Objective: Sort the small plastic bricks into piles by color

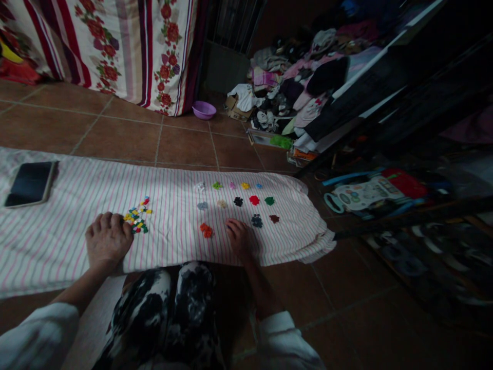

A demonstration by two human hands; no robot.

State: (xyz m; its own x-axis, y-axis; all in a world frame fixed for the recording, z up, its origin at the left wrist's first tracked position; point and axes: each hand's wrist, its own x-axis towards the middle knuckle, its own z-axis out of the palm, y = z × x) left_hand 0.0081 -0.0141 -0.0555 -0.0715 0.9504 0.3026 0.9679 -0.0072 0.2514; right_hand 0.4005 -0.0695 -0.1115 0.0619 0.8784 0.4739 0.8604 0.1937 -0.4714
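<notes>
My left hand [109, 237] lies palm down on a striped cloth [169, 200], its fingers stretched forward. Its right edge touches a mixed pile of small bricks [135, 218] in yellow, green, white, red and blue. My right hand [238, 236] is low over the cloth, its fingers drawn together; whatever they may hold is hidden. It sits between an orange pile [206, 230] and a dark grey-blue pile [256, 221]. Beyond it lie single-colour piles, among them a black pile [238, 201], a red pile [254, 200], a green pile [269, 201] and a brown pile [274, 219].
A dark-screened tablet or phone [31, 183] rests at the cloth's left end. Past the tiled floor [185, 141] are a floral curtain [131, 51], a purple basin [204, 110] and heaped clothes [292, 82]. On the right, a toy-like panel [370, 192] lies by dark shelving.
</notes>
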